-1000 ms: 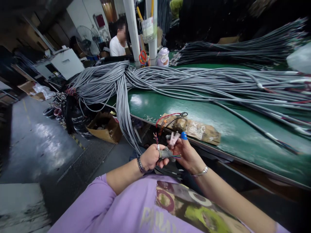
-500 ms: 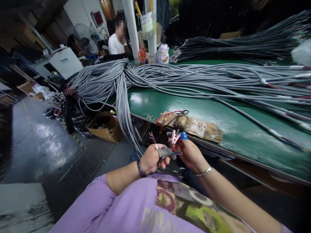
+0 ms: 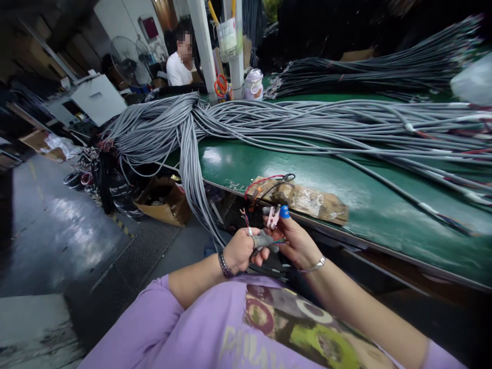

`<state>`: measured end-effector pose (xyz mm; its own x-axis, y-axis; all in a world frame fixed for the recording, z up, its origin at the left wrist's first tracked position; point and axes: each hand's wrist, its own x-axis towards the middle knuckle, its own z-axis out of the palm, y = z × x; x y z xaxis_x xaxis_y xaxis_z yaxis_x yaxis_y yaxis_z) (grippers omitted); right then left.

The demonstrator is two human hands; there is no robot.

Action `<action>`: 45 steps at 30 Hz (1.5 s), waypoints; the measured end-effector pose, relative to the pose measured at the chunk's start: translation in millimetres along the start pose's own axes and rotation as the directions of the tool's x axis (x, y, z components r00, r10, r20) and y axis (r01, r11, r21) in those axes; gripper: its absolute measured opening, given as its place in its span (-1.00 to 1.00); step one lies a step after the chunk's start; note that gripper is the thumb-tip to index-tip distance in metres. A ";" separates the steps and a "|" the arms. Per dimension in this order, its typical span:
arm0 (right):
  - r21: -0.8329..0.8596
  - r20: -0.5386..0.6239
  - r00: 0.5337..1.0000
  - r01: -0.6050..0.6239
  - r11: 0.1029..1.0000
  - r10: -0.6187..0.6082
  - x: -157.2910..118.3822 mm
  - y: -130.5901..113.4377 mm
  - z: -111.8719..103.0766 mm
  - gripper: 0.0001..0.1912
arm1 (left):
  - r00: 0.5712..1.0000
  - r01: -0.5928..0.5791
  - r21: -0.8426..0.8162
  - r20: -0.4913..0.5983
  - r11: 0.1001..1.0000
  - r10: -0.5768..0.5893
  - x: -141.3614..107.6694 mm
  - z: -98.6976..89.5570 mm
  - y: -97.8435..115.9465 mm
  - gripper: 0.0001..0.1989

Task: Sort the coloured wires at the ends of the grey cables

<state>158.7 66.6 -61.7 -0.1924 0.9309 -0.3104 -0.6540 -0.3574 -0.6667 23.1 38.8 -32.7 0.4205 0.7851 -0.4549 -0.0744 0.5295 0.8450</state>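
Observation:
My left hand (image 3: 239, 252) is closed around a grey cable end, its thumb wrapped in a grey cover. Thin coloured wires (image 3: 245, 219) stick up from a white sleeve (image 3: 249, 231) beside that fist. More coloured wires (image 3: 280, 242) point out past the thumb towards my right hand (image 3: 298, 241). That hand wears a blue cover (image 3: 284, 211) on its thumb and pinches a small pink clip (image 3: 272, 218). The clip is just above the wires. Its jaws and the lower right fingers are partly hidden.
A taped wooden piece (image 3: 307, 202) with red and black leads lies along the edge of the green table (image 3: 230, 161). Long grey cables (image 3: 269, 120) stretch across it, some hanging over the edge. Behind are dark cables (image 3: 346, 74), red scissors (image 3: 220, 85) and a person (image 3: 179, 69).
My right hand has shifted slightly left with the pink clip, its thumb now nearer the clip. The left hand keeps its hold on the cable. The view has turned a little.

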 end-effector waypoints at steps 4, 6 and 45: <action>-0.035 0.028 0.999 0.029 0.999 -0.028 -1.7 0.3 -1.6 -0.52 | 1.000 -0.013 -0.005 -0.008 1.000 0.013 -0.9 -2.4 -2.5 -0.59; -0.053 0.046 0.999 0.025 0.998 -0.023 -2.9 -1.1 -2.7 -0.49 | 1.000 -0.027 0.003 -0.006 1.000 0.027 -4.6 -4.1 -4.7 -0.59; 0.111 0.117 0.987 -0.124 0.986 0.111 -12.3 -7.9 -12.3 -0.66 | 0.984 -0.123 -0.057 -0.134 0.991 0.115 -10.8 5.6 -13.1 -0.61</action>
<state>175.3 57.0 -61.1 -0.3479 0.8879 -0.3009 -0.7021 -0.4594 -0.5440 24.6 21.6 -37.3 0.2845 0.8764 -0.3886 -0.1774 0.4465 0.8770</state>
